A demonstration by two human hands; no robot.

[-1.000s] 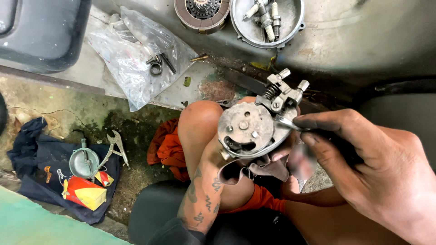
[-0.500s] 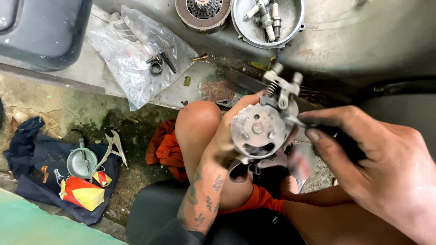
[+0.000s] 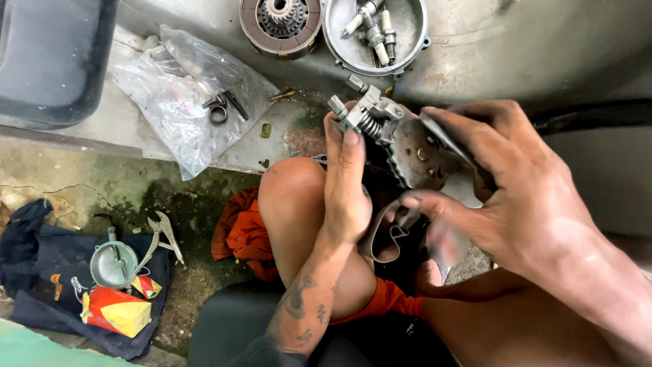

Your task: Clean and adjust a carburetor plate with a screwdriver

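While the left hand [image 3: 345, 187] comes up from 6 o'clock over the knee, it wraps its fingers around the left side of the metal part [image 3: 397, 139], thumb up near the spring end at about 11 o'clock. So the part sits dead centre between both hands, raised over the lap, not resting on anything.

The right hand [image 3: 506, 194] comes in from 4 o'clock and is closed on a dark tool [image 3: 451, 146], its tip laid on the part's face. The same hand also pinches a grey rag [image 3: 390, 234] that hangs below the part at 6.

The long axis of the part runs roughly 10 to 4, spring and lugs at the 10 end, the round plate toward the right hand. The left hand is the nearer one, actually gripping it; the right only meets it through the tool.

Up at 12 o'clock a bowl [image 3: 375, 32] of spark plugs and a clutch disc [image 3: 280, 24] sit well apart, plastic bag [image 3: 180, 88] at 10, pliers [image 3: 161, 234] down at 8 on the floor.
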